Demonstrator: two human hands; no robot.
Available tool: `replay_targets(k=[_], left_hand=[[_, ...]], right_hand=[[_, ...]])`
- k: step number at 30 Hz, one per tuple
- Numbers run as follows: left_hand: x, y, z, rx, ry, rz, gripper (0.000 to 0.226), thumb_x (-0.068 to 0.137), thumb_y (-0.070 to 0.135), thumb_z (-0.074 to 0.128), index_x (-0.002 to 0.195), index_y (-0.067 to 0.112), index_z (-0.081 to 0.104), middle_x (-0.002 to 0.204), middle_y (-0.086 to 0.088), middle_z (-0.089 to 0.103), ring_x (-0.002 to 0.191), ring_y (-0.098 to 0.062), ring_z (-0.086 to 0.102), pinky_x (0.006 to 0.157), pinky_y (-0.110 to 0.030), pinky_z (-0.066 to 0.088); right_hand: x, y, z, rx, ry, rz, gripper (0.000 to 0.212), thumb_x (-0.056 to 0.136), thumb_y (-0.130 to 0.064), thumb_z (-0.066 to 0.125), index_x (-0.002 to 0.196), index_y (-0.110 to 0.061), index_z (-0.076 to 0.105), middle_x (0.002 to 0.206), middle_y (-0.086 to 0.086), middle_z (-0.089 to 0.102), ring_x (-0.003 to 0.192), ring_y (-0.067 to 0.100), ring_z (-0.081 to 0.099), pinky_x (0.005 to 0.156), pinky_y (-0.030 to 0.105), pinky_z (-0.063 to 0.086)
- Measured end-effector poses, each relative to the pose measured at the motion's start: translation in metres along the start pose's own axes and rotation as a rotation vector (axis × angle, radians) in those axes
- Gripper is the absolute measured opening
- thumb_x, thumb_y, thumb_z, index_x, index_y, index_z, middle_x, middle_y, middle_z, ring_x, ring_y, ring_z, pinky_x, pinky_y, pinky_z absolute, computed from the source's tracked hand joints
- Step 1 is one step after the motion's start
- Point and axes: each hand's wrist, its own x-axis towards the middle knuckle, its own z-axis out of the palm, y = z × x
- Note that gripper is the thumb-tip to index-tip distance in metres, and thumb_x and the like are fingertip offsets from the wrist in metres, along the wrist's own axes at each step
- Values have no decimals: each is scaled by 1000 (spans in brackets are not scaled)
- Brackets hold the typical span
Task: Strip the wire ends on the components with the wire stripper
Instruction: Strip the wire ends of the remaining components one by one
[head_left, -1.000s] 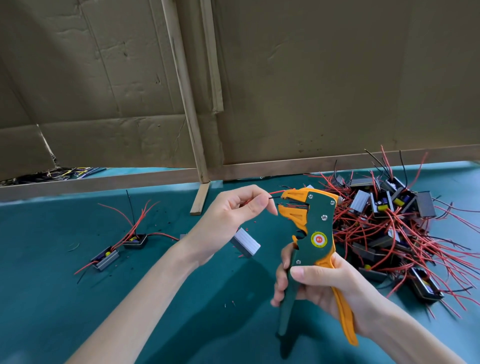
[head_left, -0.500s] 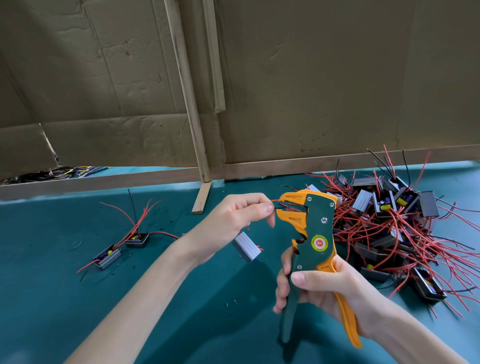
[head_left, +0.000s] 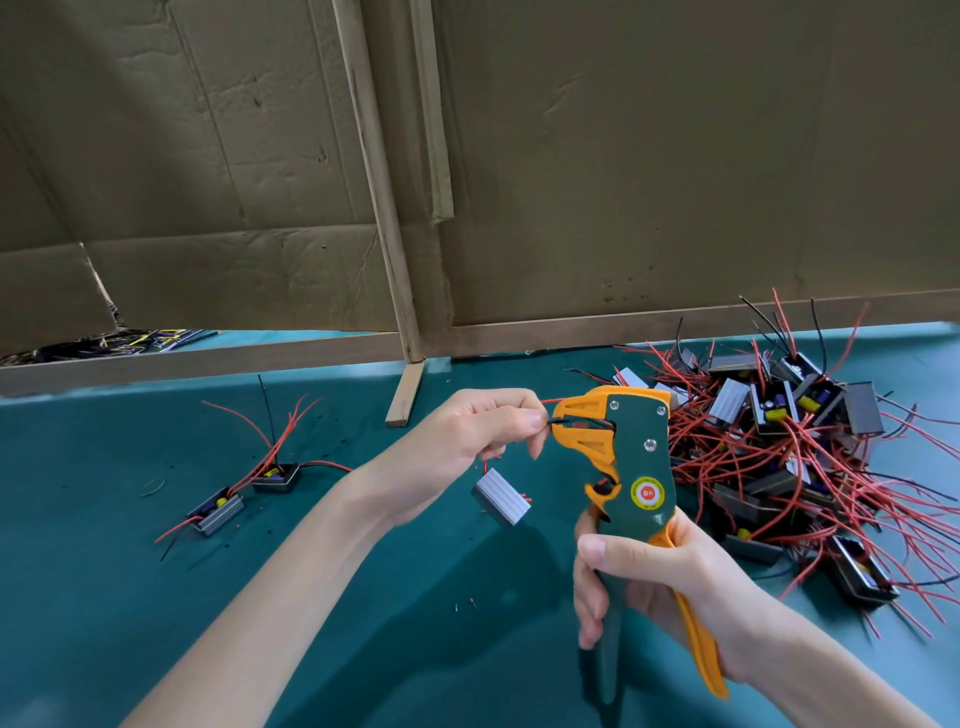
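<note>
Toward the left of the teal counter (head_left: 130, 649), short of its back edge, lie two small grey-cased components (head_left: 215, 512), their red and black leads splayed upward.

The left hand (head_left: 467, 441) pinches a thin black lead (head_left: 549, 423) between thumb and forefinger, the other fingers curled in, right at the mouth of the tool. Below that hand a small grey ribbed component (head_left: 501, 496) dangles clear of the counter. It looks light enough to hang by its leads. These are thin and limp, with soft insulation, so the best hold is close to the tip, where the lead cannot buckle.

The green-and-orange wire stripper (head_left: 641, 467) stands upright, mouth facing left. It looks rigid and fairly hefty. The lead's tip seems to sit between the jaws, though the seating is hard to make out. The right hand (head_left: 654, 582) wraps fully round both handles.

A tangled pile (head_left: 805, 441) of like components fills the counter's back right corner.
</note>
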Motion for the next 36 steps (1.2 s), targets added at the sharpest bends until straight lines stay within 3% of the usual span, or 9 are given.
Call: replay_targets(k=[6, 9, 13, 18, 21, 23, 26, 29, 36], left_hand=[[0, -2, -1, 6, -1, -29, 31, 91, 31, 44, 64, 24, 57, 69, 12, 49, 67, -12, 29, 66, -23, 29], [1, -2, -1, -21, 7, -44, 29, 90, 33, 46, 66, 25, 60, 74, -4, 46, 69, -13, 30, 70, -30, 26], [2, -11, 1, 74, 24, -96, 25, 96, 26, 47, 76, 25, 62, 78, -21, 39, 69, -14, 31, 64, -23, 29], [4, -20, -1, 82, 57, -150, 29, 101, 16, 46, 80, 22, 64, 76, -2, 52, 74, -15, 47, 66, -12, 39], [9, -23, -5, 180, 195, -148, 28, 100, 14, 47, 82, 22, 67, 83, 7, 66, 84, -4, 60, 82, -22, 45], [12, -19, -10, 197, 332, -90, 28, 99, 10, 48, 84, 20, 68, 84, 5, 67, 81, 0, 60, 79, -17, 45], [21, 0, -16, 81, 511, 25, 27, 100, 8, 46, 89, 19, 68, 82, 8, 68, 70, 8, 58, 63, -5, 40], [42, 23, -12, -63, 598, 147, 24, 100, 9, 46, 93, 19, 66, 82, 7, 67, 71, -1, 56, 62, -12, 43], [110, 55, 61, -567, 406, 249, 19, 100, -1, 41, 96, 3, 59, 92, -13, 61, 84, -18, 59, 80, -23, 53]], right_hand=[[-1, 3, 8, 17, 95, 8, 25, 74, -26, 78, 67, -9, 60, 50, 17, 52, 43, 29, 54, 51, 37, 51], [0, 6, 16, 24, 209, 15, 29, 66, -30, 79, 61, -12, 57, 45, 15, 45, 36, 25, 46, 44, 32, 46], [4, 11, 17, -46, 393, 19, 40, 57, -38, 77, 52, -14, 46, 40, 11, 35, 30, 22, 35, 37, 27, 38], [9, 9, 8, 171, 208, 61, 21, 66, -21, 80, 77, -9, 66, 69, 21, 57, 60, 35, 61, 62, 43, 54], [11, 10, 3, 241, 187, 66, 23, 66, -16, 80, 84, -7, 67, 79, 21, 60, 71, 38, 64, 71, 45, 55], [12, 10, 0, 271, 210, 74, 22, 64, -15, 79, 82, -7, 69, 79, 21, 61, 71, 37, 64, 71, 45, 56], [14, 11, -2, 322, 262, 108, 15, 65, -10, 75, 78, -5, 69, 80, 21, 62, 72, 37, 65, 72, 45, 56], [15, 12, -3, 353, 294, 148, 11, 70, -6, 68, 80, -3, 67, 81, 23, 62, 73, 39, 65, 71, 46, 57], [15, 15, -9, 424, 288, 148, 25, 60, -3, 71, 83, 1, 66, 79, 24, 63, 70, 38, 67, 66, 45, 58]])
